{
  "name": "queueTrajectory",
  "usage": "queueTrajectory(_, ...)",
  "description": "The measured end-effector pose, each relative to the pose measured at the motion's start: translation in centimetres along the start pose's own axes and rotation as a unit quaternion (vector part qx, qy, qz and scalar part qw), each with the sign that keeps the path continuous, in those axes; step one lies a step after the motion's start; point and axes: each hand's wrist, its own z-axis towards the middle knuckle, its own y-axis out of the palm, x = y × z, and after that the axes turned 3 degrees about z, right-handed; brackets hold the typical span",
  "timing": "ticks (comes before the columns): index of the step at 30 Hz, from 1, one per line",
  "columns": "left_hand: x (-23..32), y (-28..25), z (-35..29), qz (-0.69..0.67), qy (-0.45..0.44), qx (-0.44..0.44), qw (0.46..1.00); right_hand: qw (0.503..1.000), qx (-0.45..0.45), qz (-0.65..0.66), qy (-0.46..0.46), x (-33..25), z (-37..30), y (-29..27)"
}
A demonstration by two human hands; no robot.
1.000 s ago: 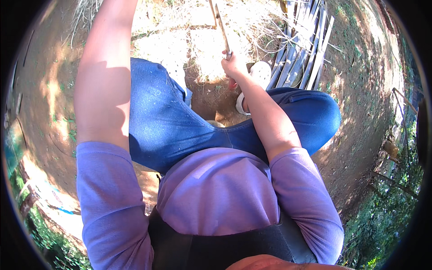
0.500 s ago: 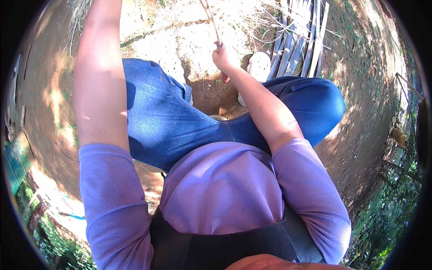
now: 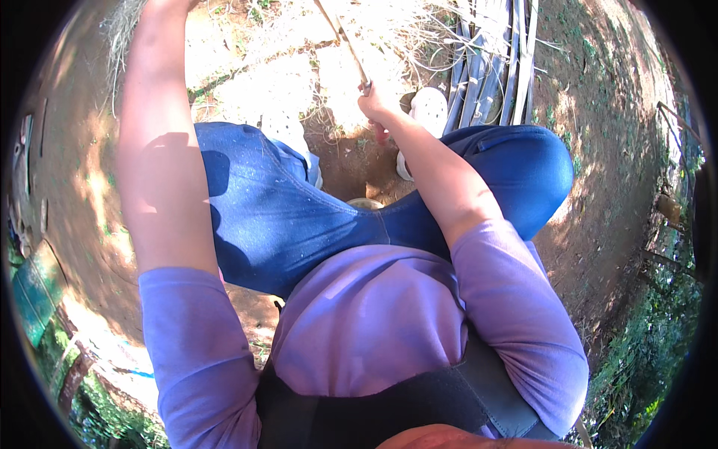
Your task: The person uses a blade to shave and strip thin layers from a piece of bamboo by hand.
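My right hand [image 3: 378, 103] is closed around the lower end of a long, thin, tan-brown strip [image 3: 345, 43] with a few dark marks. The strip slants up and left from my fist, past the top edge of the view. Whether it is a blade or a piece of wood, I cannot make out. At the top left, my left arm reaches far forward; only the edge of my left hand [image 3: 170, 4] shows, its fingers cut off by the frame. Pale shredded fibres [image 3: 129, 34] hang beside that wrist.
Long grey flat strips [image 3: 490, 67] lie in a pile to the right of my white clog [image 3: 429, 108]. Thin pale fibres [image 3: 419, 30] are scattered ahead over sunlit ground. Under me, part of a round seat [image 3: 366, 203] shows between my legs. Greenery [image 3: 643, 359] borders the right side.
My left arm has drawn back a little, so the wrist now shows at the top edge. My right hand and the strip have shifted slightly down and right, still gripped.
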Motion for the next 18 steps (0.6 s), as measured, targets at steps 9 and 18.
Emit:
queueTrajectory(9, -0.2, -0.5, -1.5, 0.042, -0.026, -0.006, 0.999, 0.989, 0.016, -0.135, -0.067, -6.1, -4.0, -0.1)
queueTrajectory(18, -1.0, -1.6, -1.6, 0.030, -0.035, 0.001, 0.999, 0.995, -0.102, 0.002, -0.024, -11.2, -5.8, -2.8)
